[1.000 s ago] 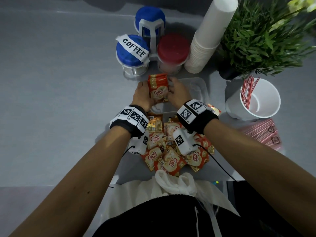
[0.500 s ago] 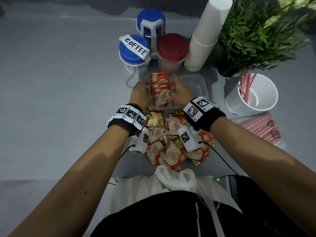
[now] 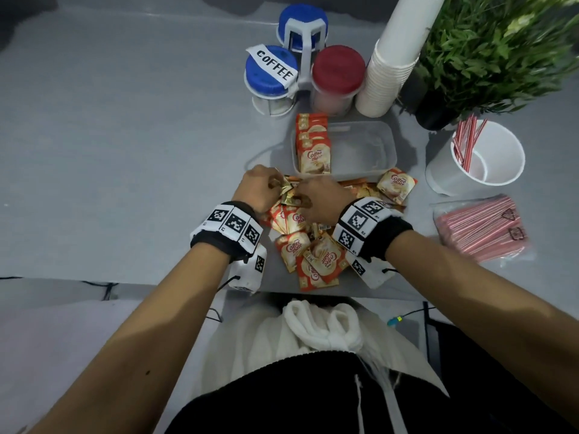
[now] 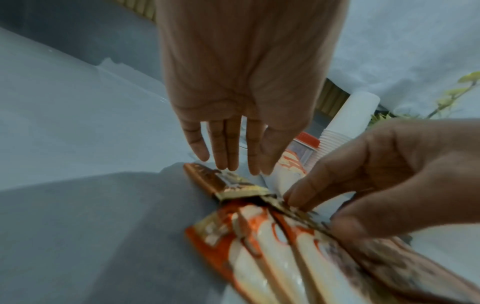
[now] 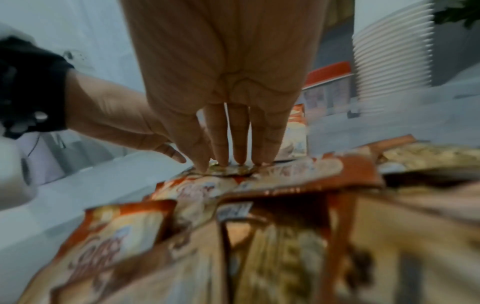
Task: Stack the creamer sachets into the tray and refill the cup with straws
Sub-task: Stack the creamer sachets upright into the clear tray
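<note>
A clear plastic tray [image 3: 372, 151] holds a stack of orange creamer sachets [image 3: 313, 145] standing on edge along its left side. In front of it lies a loose pile of sachets [image 3: 308, 255]. Both hands are at the pile's far end. My right hand [image 3: 297, 195] pinches the gold edge of one sachet [image 4: 259, 236] between thumb and fingers. My left hand [image 3: 279, 186] keeps its fingers [image 4: 233, 160] straight, tips at that sachet's far edge. The white cup [image 3: 498, 180] at right holds a few red-striped straws [image 3: 466, 142]. A clear bag of straws [image 3: 482, 227] lies nearer.
Behind the tray stand two blue-lidded jars [image 3: 271, 76] and a red-lidded jar [image 3: 338, 73] in a white caddy. A leaning stack of paper cups [image 3: 394, 64] and a potted plant [image 3: 488, 48] stand at the back right. Grey tabletop [image 3: 109, 151] spreads to the left.
Both hands let go of the sachet stack, which now stands in the tray's left side. They drew back toward me to the loose pile, and the right hand took hold of a sachet.
</note>
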Demonstrator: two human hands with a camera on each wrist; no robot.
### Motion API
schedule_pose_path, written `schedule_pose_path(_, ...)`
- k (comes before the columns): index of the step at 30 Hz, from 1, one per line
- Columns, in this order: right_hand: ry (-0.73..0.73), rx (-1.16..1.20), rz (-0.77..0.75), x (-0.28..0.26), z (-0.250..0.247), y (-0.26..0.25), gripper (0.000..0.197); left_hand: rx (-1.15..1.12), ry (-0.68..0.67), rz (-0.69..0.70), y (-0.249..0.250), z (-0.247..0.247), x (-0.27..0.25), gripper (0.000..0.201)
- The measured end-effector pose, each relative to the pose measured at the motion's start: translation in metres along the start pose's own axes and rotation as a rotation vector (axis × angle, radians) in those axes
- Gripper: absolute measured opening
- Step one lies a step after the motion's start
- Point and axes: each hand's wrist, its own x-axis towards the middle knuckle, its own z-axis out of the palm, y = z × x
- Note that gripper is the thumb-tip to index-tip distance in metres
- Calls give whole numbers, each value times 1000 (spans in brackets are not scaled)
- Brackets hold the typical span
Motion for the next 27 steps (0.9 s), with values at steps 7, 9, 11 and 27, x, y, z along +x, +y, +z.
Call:
schedule_pose_path(7, 75, -239, -33, -7, 12, -10, 28, 53, -76, 51, 2, 1, -14, 40)
schedule_pose_path(9, 75, -280, -61, -8, 11, -11, 29, 70, -93, 57, 3, 0, -15, 41)
schedule_pose_path(11, 96, -186, -67, -11, 3, -11, 26, 68, -126, 64, 3, -2, -16, 43)
schedule_pose_path(27, 511, 648, 103, 3, -39, 2, 8, -402, 53, 18, 27, -14, -5, 37)
